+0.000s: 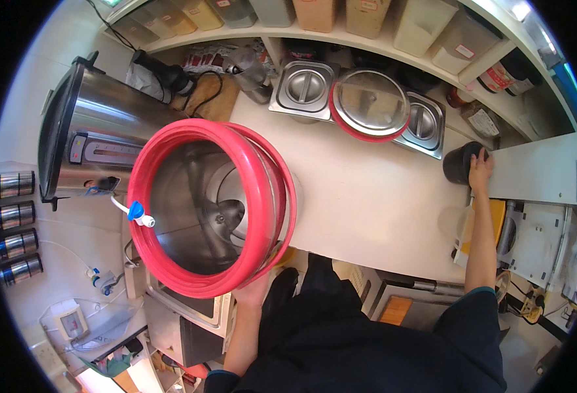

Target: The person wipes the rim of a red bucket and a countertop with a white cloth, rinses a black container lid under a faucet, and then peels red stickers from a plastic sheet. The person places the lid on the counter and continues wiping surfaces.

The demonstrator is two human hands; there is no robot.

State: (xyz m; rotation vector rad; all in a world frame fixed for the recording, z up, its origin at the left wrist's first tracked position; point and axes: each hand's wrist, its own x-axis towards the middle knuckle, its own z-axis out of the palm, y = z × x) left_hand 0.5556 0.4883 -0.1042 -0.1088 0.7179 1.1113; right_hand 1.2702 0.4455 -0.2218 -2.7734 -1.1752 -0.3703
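Observation:
A large steel drum with a thick red rim [261,196] stands open-topped at the left of the counter, a metal stirring paddle [224,216] inside it. My left hand [253,291] is at the drum's near side, just below the rim; its fingers are hidden behind the red edge. Far off to the right, my right hand [480,169] grips a small black round container [457,164] by its side and upper edge. That container is on the counter, beside a white cabinet panel [538,169].
Lidded steel pans [304,88] and a red-rimmed pot with a glass lid [372,100] line the counter's back. A steel urn [116,108] is at left. By the drum's rim hangs a blue-and-white valve [136,212]. Bins [315,14] fill the shelf above.

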